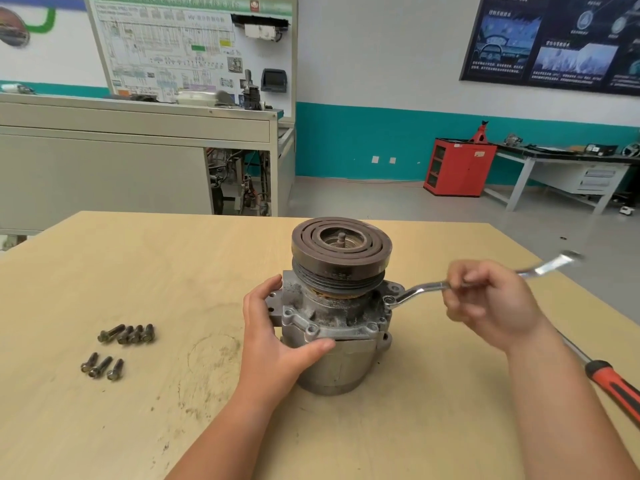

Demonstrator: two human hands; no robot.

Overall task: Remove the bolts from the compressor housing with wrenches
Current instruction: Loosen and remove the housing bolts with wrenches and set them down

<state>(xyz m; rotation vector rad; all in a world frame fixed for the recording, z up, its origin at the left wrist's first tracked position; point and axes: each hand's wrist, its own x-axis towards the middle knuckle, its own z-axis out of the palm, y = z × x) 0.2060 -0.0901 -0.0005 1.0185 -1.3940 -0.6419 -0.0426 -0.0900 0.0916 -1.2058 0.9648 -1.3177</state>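
Observation:
A grey metal compressor housing [332,327] stands upright on the wooden table [138,271], with a dark grooved pulley [341,249] on top. My left hand [273,330] grips the housing's left and front side. My right hand [485,299] is closed around the shaft of a shiny ring wrench [420,288]. The wrench's ring end [390,301] sits on the housing's right flange; I cannot make out a bolt under it. Several removed bolts lie to the left in two groups, one group [128,334] above the other [102,367].
A screwdriver with a red and black handle [613,386] lies at the table's right edge, under my right forearm. Beyond the table stand a grey training bench [138,147], a red cabinet [457,168] and a workbench [571,164] along the far wall.

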